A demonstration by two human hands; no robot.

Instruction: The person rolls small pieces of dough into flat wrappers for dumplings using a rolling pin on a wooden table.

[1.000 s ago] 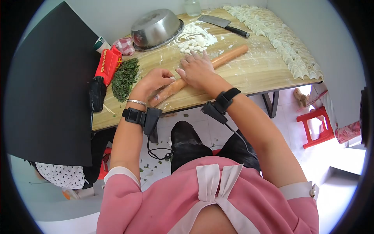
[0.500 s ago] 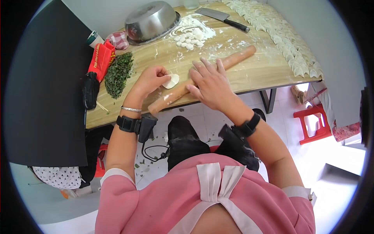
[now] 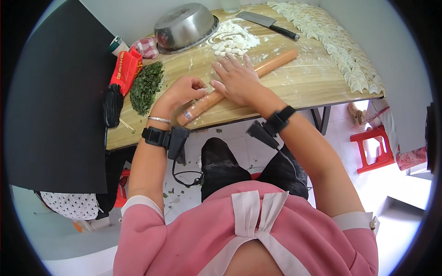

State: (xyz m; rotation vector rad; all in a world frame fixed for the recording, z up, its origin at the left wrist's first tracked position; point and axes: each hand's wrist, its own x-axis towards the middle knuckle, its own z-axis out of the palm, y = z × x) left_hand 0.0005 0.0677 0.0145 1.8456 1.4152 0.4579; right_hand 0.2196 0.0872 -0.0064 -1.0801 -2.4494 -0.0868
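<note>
A wooden rolling pin (image 3: pixel 276 60) lies slantwise near the table's front edge. My right hand (image 3: pixel 237 80) rests flat on its middle, fingers spread and pointing away from me. Just left of the pin, my left hand (image 3: pixel 188 89) is closed, thumb and fingers pinching the edge of a thin round dough wrapper (image 3: pixel 209 88). Most of that wrapper is hidden by the pin and my hands. Beyond my right fingertips sit several small dough pieces (image 3: pixel 228 47) beside a patch of white flour (image 3: pixel 237 34).
On the wooden table (image 3: pixel 304 73) are an upturned metal bowl (image 3: pixel 182 27), a cleaver (image 3: pixel 269 24), chopped greens (image 3: pixel 146 87), a red packet (image 3: pixel 126 69) and a black pouch (image 3: pixel 113 106). Rows of dumplings (image 3: pixel 338 48) line the right side. A red stool (image 3: pixel 373 149) stands on the floor.
My right hand has slid forward and to the left, and the rolling pin has rolled away from me over the dough wrapper. The left hand keeps its pinch near the same spot.
</note>
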